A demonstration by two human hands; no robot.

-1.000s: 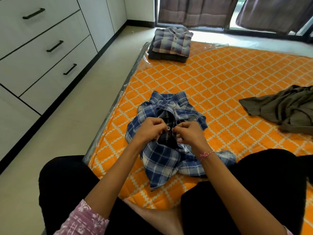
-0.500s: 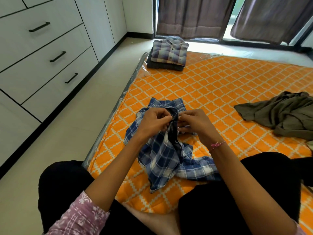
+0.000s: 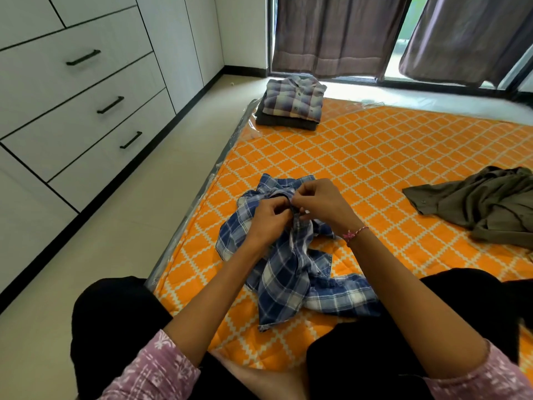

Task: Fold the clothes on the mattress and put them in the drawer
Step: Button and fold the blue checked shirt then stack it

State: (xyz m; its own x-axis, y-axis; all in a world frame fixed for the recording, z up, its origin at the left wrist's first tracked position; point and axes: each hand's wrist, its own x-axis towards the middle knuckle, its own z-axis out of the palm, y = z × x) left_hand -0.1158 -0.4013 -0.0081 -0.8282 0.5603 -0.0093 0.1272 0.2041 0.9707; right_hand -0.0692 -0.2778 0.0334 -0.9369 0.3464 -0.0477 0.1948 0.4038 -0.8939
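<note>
the front edges of the blue plaid shirt (image 3: 291, 272) are pinched by the curled fingers (image 3: 284, 204) of the left hand (image 3: 269, 219) and right hand (image 3: 321, 204), near its collar. the shirt is spread crumpled on the near left of the orange mattress (image 3: 383, 157). a folded stack (image 3: 292, 103) is seen at the far left corner, an olive garment (image 3: 484, 202) at right, closed drawers (image 3: 86, 111) at left.

Both hands, left (image 3: 269, 216) and right (image 3: 318, 202), pinch together, fingers curled.

No text, label, brand, number or sign can be read anywhere.
</note>
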